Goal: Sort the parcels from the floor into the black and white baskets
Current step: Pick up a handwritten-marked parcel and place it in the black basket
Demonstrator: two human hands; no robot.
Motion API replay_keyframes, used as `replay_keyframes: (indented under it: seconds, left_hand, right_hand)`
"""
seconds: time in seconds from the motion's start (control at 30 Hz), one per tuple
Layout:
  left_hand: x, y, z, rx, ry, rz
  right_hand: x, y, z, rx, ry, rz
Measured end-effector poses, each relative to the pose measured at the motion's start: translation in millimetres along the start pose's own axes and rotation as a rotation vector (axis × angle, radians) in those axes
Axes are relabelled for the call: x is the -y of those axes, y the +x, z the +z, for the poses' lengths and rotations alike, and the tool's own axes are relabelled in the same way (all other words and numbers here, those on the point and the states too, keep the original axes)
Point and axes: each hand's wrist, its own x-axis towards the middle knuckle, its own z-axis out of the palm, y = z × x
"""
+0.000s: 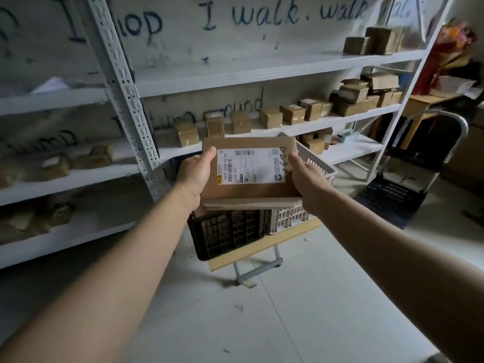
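Observation:
I hold a flat brown cardboard parcel [248,188] with a white shipping label, its face turned toward me. My left hand [196,174] grips its left edge and my right hand [305,176] grips its right edge. The parcel hangs just above two baskets that stand side by side on a low wooden stand. The black basket [225,235] is on the left and the white basket [288,217] is on the right. Another flat parcel [246,204] lies across the basket tops, under the one I hold. The baskets' insides are mostly hidden.
A white metal shelf unit [125,100] with several small brown boxes fills the wall behind the baskets. The low wooden stand [262,247] has grey legs. A hand trolley [432,142] and a dark crate [390,197] stand at the right. Pale floor lies in front.

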Motion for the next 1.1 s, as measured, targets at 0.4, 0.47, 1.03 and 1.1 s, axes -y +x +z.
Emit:
replay_keyframes:
  seconds: [0.4,0.47,1.03,1.1]
  left_hand:
    - [-18.2,126.4,13.4,-0.229,-0.014,-0.025]
    - [-16.3,145.8,14.6,-0.254,0.000,-0.038]
    - [82.0,304.3,5.0,-0.290,-0.005,-0.263]
    - [94.1,319.6,0.8,-0.297,0.019,-0.283]
  right_hand:
    - [35.4,163.0,54.3,0.154,-0.101,0.030]
    - [37.9,183.9,64.0,0.174,-0.107,0.036]
    - [-33.3,330.4,171.3,0.172,-0.206,0.256]
    - [-44.0,344.2,184.9,0.166,-0.218,0.286]
